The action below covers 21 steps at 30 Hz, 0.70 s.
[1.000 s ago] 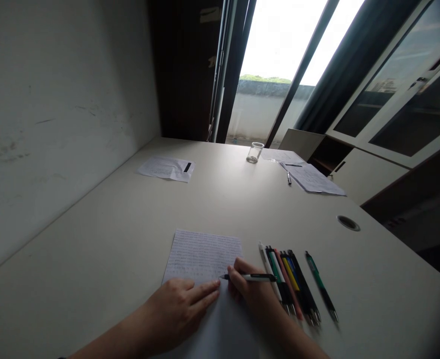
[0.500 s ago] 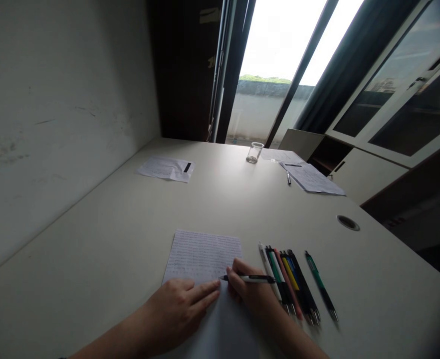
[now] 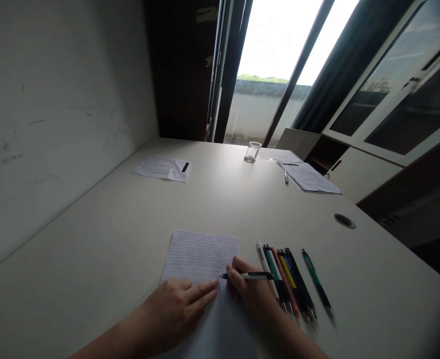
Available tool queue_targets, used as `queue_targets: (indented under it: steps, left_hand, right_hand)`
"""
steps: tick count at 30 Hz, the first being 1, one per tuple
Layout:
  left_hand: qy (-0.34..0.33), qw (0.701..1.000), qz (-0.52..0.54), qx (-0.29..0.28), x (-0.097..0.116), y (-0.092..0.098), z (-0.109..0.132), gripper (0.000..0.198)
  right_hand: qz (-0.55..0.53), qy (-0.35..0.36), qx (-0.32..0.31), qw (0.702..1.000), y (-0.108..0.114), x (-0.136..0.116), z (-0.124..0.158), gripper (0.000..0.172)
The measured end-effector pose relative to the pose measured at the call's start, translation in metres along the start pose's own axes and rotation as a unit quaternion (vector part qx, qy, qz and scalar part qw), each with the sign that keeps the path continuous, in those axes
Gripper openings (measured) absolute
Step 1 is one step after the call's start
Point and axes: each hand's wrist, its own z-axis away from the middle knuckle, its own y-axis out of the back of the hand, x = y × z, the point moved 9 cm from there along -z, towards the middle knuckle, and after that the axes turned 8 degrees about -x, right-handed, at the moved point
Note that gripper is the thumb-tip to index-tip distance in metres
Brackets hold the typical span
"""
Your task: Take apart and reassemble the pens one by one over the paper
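A sheet of paper (image 3: 201, 252) covered in lines of handwriting lies on the white table in front of me. My left hand (image 3: 184, 304) rests flat on its left part, fingers stretched toward the pen tip. My right hand (image 3: 244, 286) grips a black-and-white pen (image 3: 255, 275), its tip on or just over the paper at the last written lines. Right beside that hand lies a row of several pens (image 3: 287, 279) in white, green, red, yellow, blue and black. A single green pen (image 3: 317, 281) lies apart, farther right.
A glass jar (image 3: 252, 152) stands at the table's far edge. Stacked papers (image 3: 310, 177) with a pen (image 3: 286, 177) lie at the far right, another sheet (image 3: 163, 168) at the far left. A round cable hole (image 3: 343, 221) is at right; a wall (image 3: 63, 149) borders the left.
The whole view has shifted slightly, so things appear a little farther left. Both hands keep nearly the same pose, with the pen still in my right hand.
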Motion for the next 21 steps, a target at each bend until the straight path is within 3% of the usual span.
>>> queue_targets:
  steps: [21]
  left_hand:
    - [0.002, 1.000, -0.006, -0.004, -0.0002, -0.0011, -0.0007, 0.047]
  right_hand:
    - [0.009, -0.005, 0.001, 1.000, -0.0018, -0.0002, 0.0000, 0.027]
